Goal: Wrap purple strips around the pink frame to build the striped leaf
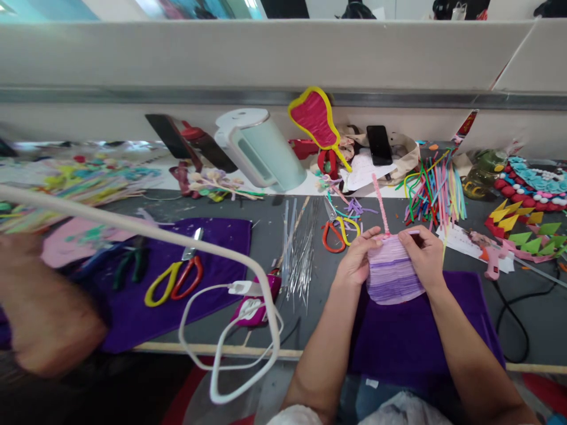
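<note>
Between my two hands is a rounded craft panel (394, 277) with rows of lilac, pink and deeper purple, which look like pipe cleaners. A twisted pink stem (381, 203) sticks up from its upper edge. My left hand (358, 257) pinches the upper left of the panel, close to the foot of the stem. The upper right edge is gripped by my right hand (424, 254), thumb in front. Below the panel lies a folded purple cloth (425, 336). Scissors with red and yellow handles (341, 231) rest just left of my left hand.
A co-worker's arm (48, 301) is at the left, beside another purple cloth (228, 248) with scissors (186, 265). A white cable (212, 239) loops across the foreground. Behind stand a kettle (266, 150) and a yellow-rimmed fan shape (313, 118). A pink glue gun (492, 260) lies right.
</note>
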Tool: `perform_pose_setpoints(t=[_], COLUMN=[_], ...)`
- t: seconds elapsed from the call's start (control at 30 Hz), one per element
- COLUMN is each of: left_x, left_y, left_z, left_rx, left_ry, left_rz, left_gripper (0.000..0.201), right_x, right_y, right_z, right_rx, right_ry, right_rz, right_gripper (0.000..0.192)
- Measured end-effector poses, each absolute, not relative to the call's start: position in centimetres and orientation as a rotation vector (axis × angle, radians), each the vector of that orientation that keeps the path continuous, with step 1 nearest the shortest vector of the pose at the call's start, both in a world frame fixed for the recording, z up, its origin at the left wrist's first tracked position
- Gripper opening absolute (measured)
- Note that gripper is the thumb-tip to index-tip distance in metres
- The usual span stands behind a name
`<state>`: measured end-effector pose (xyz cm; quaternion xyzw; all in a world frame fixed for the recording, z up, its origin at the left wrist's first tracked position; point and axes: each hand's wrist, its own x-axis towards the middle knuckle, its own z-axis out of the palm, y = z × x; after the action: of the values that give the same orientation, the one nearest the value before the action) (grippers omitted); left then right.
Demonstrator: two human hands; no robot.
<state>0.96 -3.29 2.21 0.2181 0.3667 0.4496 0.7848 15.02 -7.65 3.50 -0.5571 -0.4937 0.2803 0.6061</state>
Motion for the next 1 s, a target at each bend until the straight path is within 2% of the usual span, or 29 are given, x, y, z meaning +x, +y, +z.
perform_pose_setpoints(t=[0.37, 0.73, 0.87, 0.93, 1.0], left_x=[1.8, 1.7, 1.9, 2.0, 2.1], left_y=[-4.0, -3.3, -3.4, -3.6, -3.7], left_z=[2.2, 1.8, 1.5, 1.5, 1.6], left_rx=[0.784, 0.732, 0.792, 0.858, 0.911], left_ry=[0.85, 0.877, 0.907, 0.94, 0.956], left_rz=[1.209, 1.138, 1.193, 1.242, 1.267], left_gripper=[0.035, 0.05, 0.042, 0.035, 0.031], right_x=[16.1, 16.6, 16.6, 16.3, 15.9], right_y=[-6.6, -6.0, -6.3, -6.7, -7.0], right_z=[2.0, 1.0, 1.4, 1.8, 2.0], right_rx=[-1.321, -1.294, -1.401, -1.422, -1.412], right_ry=[-1.106, -1.079, -1.202, -1.334, -1.468], right_rz=[0.689, 0.767, 0.315, 0.069, -0.04], right_gripper=[0.024, 0.028, 0.031, 0.025, 0.017])
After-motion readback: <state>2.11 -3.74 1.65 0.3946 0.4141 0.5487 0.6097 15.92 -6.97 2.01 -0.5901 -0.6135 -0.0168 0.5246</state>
